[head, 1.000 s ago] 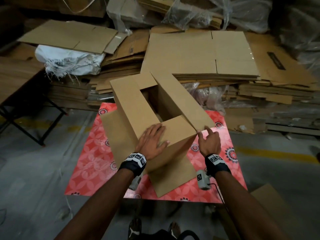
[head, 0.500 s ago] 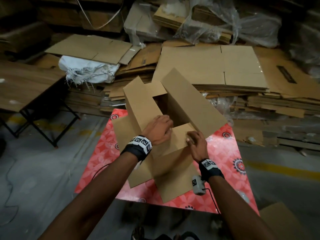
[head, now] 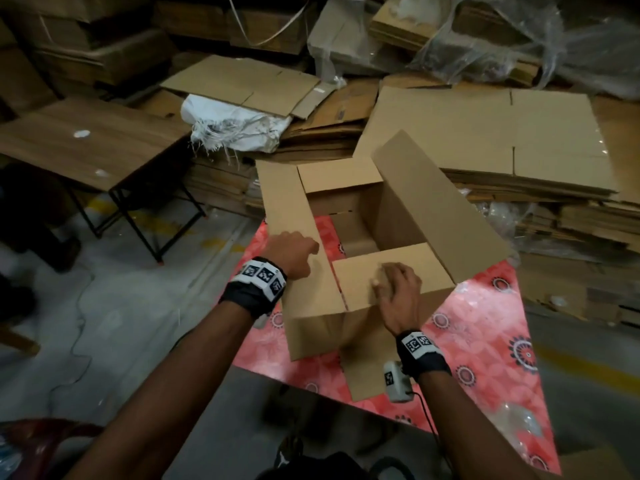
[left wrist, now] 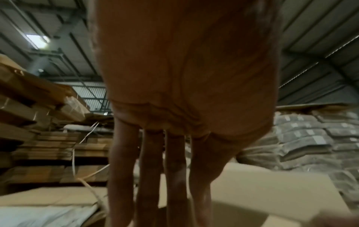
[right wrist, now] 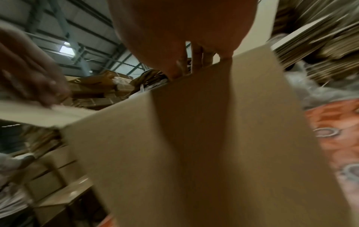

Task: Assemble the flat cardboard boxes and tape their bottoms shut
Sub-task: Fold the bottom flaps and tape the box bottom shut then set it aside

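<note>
A brown cardboard box (head: 318,327) stands opened into a square tube on the red patterned table (head: 485,341). Its top flaps are spread: a long left flap (head: 287,202), a long right flap (head: 433,209) tilted up, a short far flap (head: 339,178) and a short near flap (head: 356,282) folded inward. My left hand (head: 294,252) lies against the left flap's outer edge; its fingers (left wrist: 174,169) are straight. My right hand (head: 398,292) rests flat on the near flap. In the right wrist view its fingers (right wrist: 198,61) reach over the box's top edge (right wrist: 194,153).
Stacks of flat cardboard (head: 485,133) lie behind the table, with plastic-wrapped bundles (head: 502,39) further back. A white sack (head: 235,126) lies on the cardboard at left. A wooden folding table (head: 86,143) stands at the left, and a cable (head: 79,323) trails over the floor.
The box has swung round and squared up. My left hand moved from the near flap to the left long flap. My right hand came onto the near flap.
</note>
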`<action>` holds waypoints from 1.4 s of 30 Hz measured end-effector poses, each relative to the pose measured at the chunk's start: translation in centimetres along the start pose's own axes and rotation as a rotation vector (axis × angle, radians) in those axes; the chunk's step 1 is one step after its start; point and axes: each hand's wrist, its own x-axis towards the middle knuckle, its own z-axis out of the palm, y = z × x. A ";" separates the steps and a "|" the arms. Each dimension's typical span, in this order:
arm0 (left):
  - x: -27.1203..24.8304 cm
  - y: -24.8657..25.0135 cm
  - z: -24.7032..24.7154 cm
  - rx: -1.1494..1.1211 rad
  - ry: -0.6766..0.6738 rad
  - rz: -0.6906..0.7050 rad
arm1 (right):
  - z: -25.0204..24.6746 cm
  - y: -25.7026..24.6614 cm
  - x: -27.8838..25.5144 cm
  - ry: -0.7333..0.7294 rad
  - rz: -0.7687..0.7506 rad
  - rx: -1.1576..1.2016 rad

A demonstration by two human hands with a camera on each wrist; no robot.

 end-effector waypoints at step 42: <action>6.9 12.9 10.4 -0.117 0.329 0.372 | -12.1 0.4 4.8 0.129 -0.027 -0.663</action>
